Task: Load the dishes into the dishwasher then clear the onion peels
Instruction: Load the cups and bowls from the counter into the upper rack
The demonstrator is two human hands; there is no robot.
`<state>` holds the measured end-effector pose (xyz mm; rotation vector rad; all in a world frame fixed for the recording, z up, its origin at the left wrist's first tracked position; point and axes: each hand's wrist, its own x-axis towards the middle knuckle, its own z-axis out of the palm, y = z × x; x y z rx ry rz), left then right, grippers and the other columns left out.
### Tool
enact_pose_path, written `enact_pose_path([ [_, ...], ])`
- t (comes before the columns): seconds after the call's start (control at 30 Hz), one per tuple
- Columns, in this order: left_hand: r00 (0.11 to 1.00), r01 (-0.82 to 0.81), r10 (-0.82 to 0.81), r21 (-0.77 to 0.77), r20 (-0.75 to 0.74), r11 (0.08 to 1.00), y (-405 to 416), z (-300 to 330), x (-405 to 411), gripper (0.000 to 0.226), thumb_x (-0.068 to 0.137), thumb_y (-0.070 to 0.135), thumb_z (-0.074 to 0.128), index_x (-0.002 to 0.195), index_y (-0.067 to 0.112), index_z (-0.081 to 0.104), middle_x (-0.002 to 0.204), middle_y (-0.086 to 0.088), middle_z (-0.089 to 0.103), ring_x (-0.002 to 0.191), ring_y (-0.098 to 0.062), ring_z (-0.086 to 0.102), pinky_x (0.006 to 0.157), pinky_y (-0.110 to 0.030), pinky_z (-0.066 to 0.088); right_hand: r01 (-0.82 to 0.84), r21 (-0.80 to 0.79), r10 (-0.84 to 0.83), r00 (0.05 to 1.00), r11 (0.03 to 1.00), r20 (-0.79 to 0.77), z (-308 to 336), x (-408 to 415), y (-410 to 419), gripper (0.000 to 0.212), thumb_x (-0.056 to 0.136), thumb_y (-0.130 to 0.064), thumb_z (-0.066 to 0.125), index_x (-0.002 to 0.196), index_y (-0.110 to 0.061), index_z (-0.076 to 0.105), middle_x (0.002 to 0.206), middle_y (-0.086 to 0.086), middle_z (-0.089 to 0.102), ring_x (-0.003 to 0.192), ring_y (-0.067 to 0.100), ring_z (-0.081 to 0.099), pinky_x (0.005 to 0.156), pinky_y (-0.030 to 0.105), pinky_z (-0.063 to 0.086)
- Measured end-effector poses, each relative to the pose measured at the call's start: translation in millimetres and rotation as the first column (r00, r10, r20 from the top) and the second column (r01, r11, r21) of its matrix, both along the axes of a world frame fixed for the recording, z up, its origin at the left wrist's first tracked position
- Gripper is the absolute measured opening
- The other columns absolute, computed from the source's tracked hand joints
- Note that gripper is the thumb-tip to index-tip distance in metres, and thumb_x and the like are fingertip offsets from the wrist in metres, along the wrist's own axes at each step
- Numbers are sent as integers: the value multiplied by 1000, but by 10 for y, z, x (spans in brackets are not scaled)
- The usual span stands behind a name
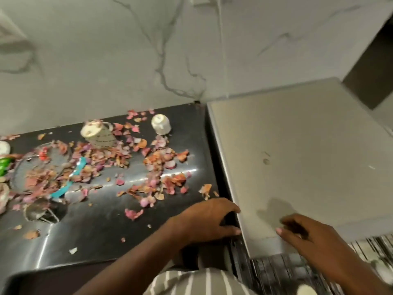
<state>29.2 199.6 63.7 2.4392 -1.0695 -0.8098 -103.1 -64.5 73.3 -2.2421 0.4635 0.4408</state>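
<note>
Pink and orange onion peels (148, 167) lie scattered over the black countertop (102, 228). A patterned cup (98, 134) lies tipped among them and a small white cup (161, 124) stands upside down at the back. A wire strainer (40, 167) and a teal utensil (70, 179) sit under peels at the left. To the right is the grey top of the dishwasher (297, 156), with its rack (287, 271) pulled out below. My left hand (208, 222) rests at the counter's right edge, fingers curled at the gap. My right hand (308, 237) hovers over the dishwasher's front edge, empty.
A small metal sieve (40, 211) lies near the counter's front left. A green object (5, 166) and a white dish (4, 146) show at the far left edge. A marbled wall (148, 50) backs the counter. A white item (306, 289) sits in the rack.
</note>
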Motion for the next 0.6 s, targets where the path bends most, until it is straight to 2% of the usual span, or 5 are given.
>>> enact_pose_path([
  [0.1,994,-101,103,-58,27,993,197,25,108,52,98,50,66,144,27,55,143,5,59,127,-14,58,106,-34,49,-99,-12,100,988,995,115,-22,457,435,54,90,-62,67,139,-47,53,131,-27,57,119,-3,58,103,29,50],
  [0.23,952,-292,306,-207,34,934,534,1,307,40,99,39,68,135,23,61,127,3,68,113,-13,65,98,-35,54,-244,-38,246,951,969,185,-29,988,947,72,92,-67,63,155,-49,33,153,-24,40,135,2,49,112,34,46],
  [0.47,793,-570,608,-323,22,755,1160,-108,938,45,98,41,67,140,29,55,134,5,64,114,-10,64,96,-35,57,-353,-72,360,905,933,228,108,1624,1599,80,94,-59,67,161,-45,24,162,-16,34,142,5,43,112,29,43],
  [0.53,753,-595,654,-349,76,724,1277,-135,1180,50,97,39,69,142,26,52,135,2,62,118,-14,61,94,-29,52,-351,-81,360,907,933,220,139,1691,1703,81,94,-58,67,161,-44,23,163,-15,33,143,7,43,113,31,45],
  [0.6,725,-605,674,-336,144,722,1358,-154,1479,63,95,39,72,149,21,45,145,-3,56,127,-18,56,99,-27,45,-330,-94,342,917,939,207,148,1718,1773,82,94,-57,68,161,-43,22,164,-15,32,144,8,42,114,35,45],
])
